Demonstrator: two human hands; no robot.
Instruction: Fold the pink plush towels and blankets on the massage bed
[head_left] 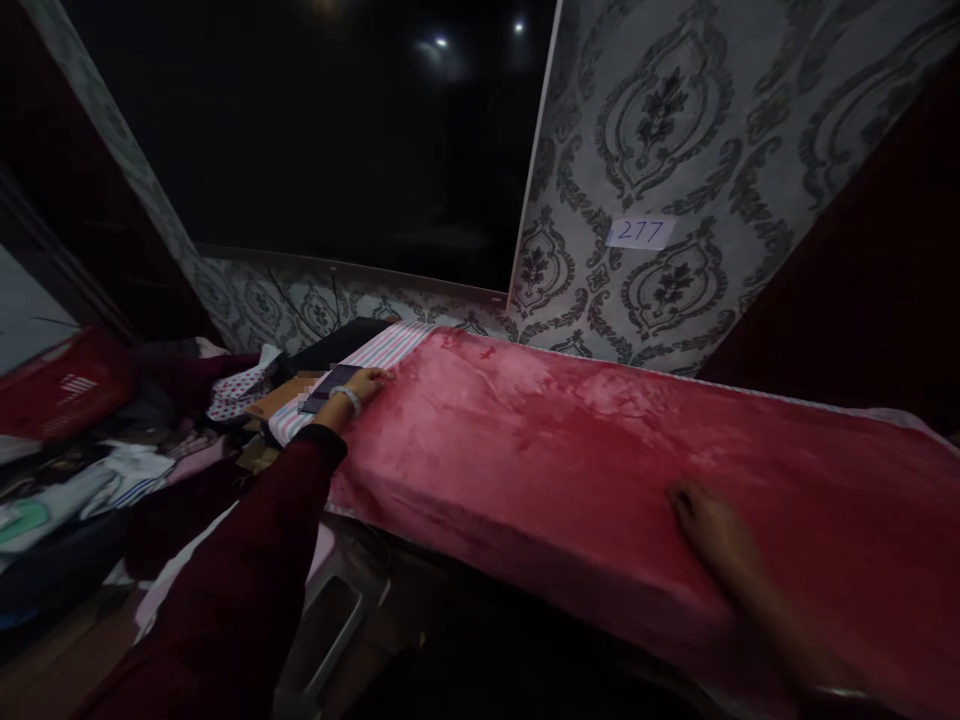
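A red velvety cloth covers a long, raised surface and hangs over its front side. Its left end shows a pale striped band. My left hand, with a light bracelet at the wrist, rests at that end, its fingers stretched over the red pile. Beside this hand lies a dark, flat, rectangular thing, partly blurred out. Further right, my right hand touches the red top of the cloth. It is dim and smeared, so how its fingers are held is unclear.
A big dark television hangs on the patterned wall behind, near a paper marked 277. Heaped clothes and a red bag or box are at left. A light plastic stool stands below the left arm.
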